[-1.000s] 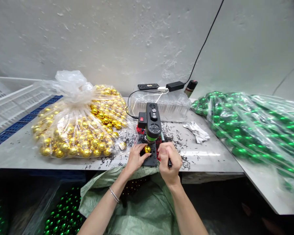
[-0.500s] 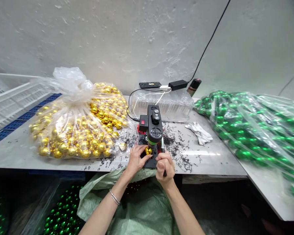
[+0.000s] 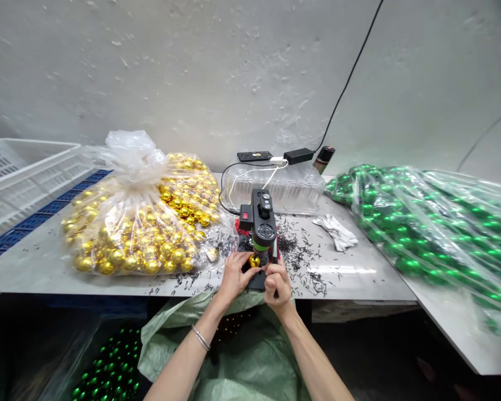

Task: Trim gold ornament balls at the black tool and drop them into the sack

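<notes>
A small gold ball [image 3: 254,260] sits beneath the head of a black tabletop machine [image 3: 263,223]. My left hand [image 3: 236,274] has its thumb and fingers closed on the ball from the left. On the right, my right hand [image 3: 278,283] is wrapped round the black lever [image 3: 275,255] of the machine. Small black bits [image 3: 294,245] lie scattered about the machine's base. A loose ball [image 3: 212,254] rests on the table left of my left hand.
Clear bags of gold balls [image 3: 129,234] stand left, and bags of green balls [image 3: 421,223] right. White gloves [image 3: 336,231] and a clear plastic box [image 3: 275,186] with cables lie behind. A green sack [image 3: 250,356] hangs open below the table edge.
The whole view has shifted slightly, with the scene lower in the picture. My right hand and the lever it holds have come a little closer to my left hand; the ball stays under the machine.
</notes>
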### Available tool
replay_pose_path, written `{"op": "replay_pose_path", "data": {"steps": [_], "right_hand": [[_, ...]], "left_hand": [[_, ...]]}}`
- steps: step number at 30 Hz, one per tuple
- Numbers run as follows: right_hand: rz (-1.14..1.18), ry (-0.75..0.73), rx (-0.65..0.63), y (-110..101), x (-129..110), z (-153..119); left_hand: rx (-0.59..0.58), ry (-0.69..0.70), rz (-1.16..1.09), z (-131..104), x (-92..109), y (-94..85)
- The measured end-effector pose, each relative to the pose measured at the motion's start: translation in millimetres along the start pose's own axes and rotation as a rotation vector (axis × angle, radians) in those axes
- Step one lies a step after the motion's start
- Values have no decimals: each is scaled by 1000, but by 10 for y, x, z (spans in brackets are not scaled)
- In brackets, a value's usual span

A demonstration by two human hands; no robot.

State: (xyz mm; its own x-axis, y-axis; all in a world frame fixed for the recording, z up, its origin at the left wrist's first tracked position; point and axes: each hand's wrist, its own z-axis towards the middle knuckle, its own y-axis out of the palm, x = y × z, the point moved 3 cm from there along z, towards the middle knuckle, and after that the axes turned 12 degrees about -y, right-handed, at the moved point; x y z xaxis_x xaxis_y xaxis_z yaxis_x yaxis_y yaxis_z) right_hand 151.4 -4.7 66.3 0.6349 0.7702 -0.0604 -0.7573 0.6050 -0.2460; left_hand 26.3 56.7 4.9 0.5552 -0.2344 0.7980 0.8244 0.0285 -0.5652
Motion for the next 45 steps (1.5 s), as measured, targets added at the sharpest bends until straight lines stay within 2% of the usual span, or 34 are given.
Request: {"op": "replay_pose_path", "data": {"steps": [3, 5, 9, 12, 14, 17, 19, 22, 25, 27, 28, 30, 33, 36, 38, 41, 45], "right_hand": [[20, 36, 25, -68, -21, 238], [49, 133, 29, -133, -31, 478], [74, 284, -10, -237, -48, 861], [83, 269, -25, -247, -62, 869], [84, 230, -17, -227, -71, 774], [75, 194, -2, -194, -80, 629], [65, 183, 0, -184, -82, 586], [51, 169, -12, -180, -84, 585], [48, 155, -5, -179, -88, 594], [49, 155, 9, -177, -89, 587], [50, 157, 12, -176, -87, 581], [51, 157, 13, -172, -83, 569], [50, 142, 4, -171, -74, 560], [49, 130, 0, -176, -64, 556], [45, 126, -5, -180, -60, 554], [42, 110, -21, -184, -56, 552], [49, 90, -35, -188, -52, 542]], "left_hand": [[-5, -17, -15, 39, 3, 10], [-7, -28, -34, 35, 13, 4], [-23, 15, -42, -163, 67, -96], [-58, 101, 44, -359, 122, -255], [-48, 142, 122, -357, 139, -414], [50, 94, 311, -59, 85, -720], [89, -61, 516, 242, -29, -912], [7, -253, 729, 577, -224, -1075], [-24, -281, 710, 678, -331, -1122], [-21, -275, 672, 668, -346, -1125], [-24, -279, 585, 655, -340, -1122], [-61, -315, 211, 619, -308, -1100], [-190, -437, -545, 528, -232, -990], [-305, -585, -906, 386, -145, -805], [-354, -659, -1002, 289, -96, -671], [-392, -711, -1029, 179, -50, -486], [-396, -607, -791, 121, -11, -314]]}}
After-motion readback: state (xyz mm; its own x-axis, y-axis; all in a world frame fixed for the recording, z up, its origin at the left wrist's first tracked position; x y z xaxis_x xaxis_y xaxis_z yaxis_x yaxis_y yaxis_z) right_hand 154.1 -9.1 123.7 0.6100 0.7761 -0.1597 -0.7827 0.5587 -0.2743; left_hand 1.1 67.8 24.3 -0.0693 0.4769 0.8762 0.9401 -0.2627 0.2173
